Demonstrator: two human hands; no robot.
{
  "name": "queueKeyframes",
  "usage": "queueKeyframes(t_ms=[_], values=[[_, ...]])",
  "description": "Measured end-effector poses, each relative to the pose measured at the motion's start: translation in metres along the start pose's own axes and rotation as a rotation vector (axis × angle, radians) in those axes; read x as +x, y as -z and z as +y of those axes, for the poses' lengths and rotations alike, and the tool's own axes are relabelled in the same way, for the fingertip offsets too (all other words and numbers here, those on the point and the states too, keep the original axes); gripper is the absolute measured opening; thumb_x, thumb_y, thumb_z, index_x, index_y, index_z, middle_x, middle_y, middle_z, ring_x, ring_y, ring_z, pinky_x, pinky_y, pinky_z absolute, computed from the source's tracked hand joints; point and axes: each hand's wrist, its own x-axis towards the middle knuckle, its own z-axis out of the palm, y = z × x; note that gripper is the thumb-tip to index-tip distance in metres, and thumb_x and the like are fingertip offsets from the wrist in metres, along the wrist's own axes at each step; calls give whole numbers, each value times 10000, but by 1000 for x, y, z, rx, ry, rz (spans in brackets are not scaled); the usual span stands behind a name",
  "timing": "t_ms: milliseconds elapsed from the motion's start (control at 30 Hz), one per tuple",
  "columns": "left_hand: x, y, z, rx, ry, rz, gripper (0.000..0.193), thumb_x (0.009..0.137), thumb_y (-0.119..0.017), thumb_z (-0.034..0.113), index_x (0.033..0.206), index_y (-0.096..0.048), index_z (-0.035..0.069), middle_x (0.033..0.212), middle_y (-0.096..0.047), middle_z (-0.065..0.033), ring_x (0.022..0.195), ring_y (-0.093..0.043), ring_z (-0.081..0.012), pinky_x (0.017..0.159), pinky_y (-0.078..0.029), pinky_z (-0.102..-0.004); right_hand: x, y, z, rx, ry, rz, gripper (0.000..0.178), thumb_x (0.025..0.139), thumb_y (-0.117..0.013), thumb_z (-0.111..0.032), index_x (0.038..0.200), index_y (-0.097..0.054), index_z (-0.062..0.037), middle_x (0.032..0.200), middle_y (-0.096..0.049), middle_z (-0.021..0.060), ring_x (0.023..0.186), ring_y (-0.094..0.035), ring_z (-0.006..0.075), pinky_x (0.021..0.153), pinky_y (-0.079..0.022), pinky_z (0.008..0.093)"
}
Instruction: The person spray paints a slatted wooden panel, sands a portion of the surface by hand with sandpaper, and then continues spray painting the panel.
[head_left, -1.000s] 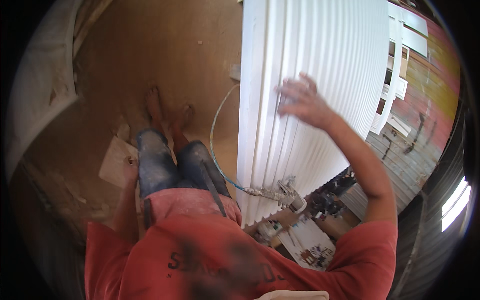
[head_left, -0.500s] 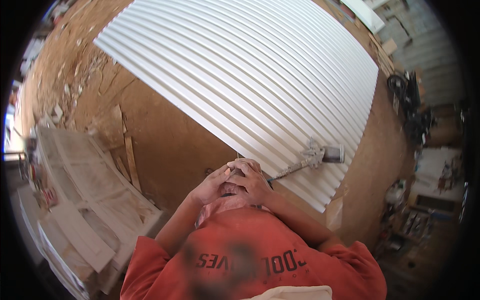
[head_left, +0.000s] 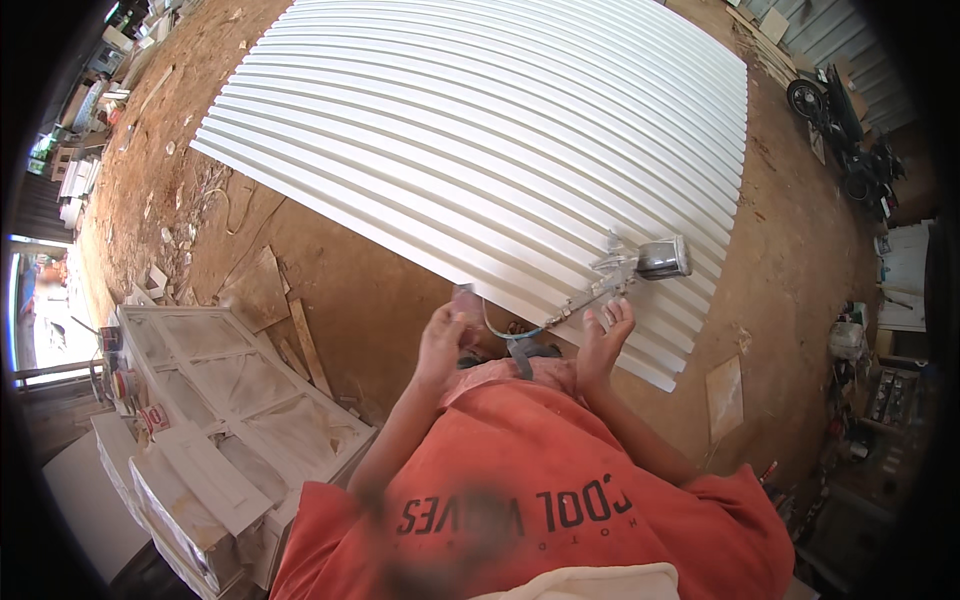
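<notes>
My left hand point(head_left: 440, 340) is raised in front of my waist. It is closed around a small reddish-brown piece point(head_left: 467, 305), whose kind I cannot make out. My right hand point(head_left: 604, 338) is apart from it, with fingers spread and nothing in them. Just beyond my right fingertips is a paint-spattered spray gun point(head_left: 612, 273) with a metal cup point(head_left: 663, 259), resting on the white corrugated sheets point(head_left: 480, 150). A thin hose point(head_left: 508, 335) curves from the gun toward my waist.
Left of me stand whitish panelled doors or frames point(head_left: 240, 370) with boards point(head_left: 205, 475) stacked against them. Wood offcuts point(head_left: 300, 340) lie on the dirt floor. On the right are a motorcycle point(head_left: 850, 140), a loose board point(head_left: 724, 398) and a cluttered shelf point(head_left: 890, 400).
My hands were together before my waist and have parted, the left staying near the middle, the right moving right toward the spray gun. The view has shifted slightly.
</notes>
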Motion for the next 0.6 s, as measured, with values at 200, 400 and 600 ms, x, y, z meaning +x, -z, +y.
queueKeyframes(t_ms=[200, 400, 600], values=[[-3, 81, -71, 11, 42, 382, 300, 988, -554, 190, 1260, -537, 65, 1048, -638, -52, 877, -630, -111, 713, -550, -293, 64, -7, 46, 232, -241, -183, 541, 947, -674, -178, 1365, -407, 37, 1226, -542, 143, 1043, -575, 252, 930, -479, 376], [-35, 146, -130, 128, 156, 695, 209, 952, -560, 167, 1118, -636, 64, 933, -662, -44, 825, -647, -130, 666, -551, -302, 83, -38, 65, 388, -439, -81, 441, 964, -642, -190, 1312, -481, 26, 1156, -600, 132, 847, -656, 187, 636, -555, 299], [-78, 179, -184, 586, 194, 818, 265, 936, -556, 180, 1106, -651, 1, 887, -680, -90, 749, -662, -152, 639, -538, -303, 66, -26, 2, 482, -488, -24, 354, 1016, -540, -236, 1266, -493, 10, 1158, -605, 111, 775, -680, 188, 567, -565, 274]])
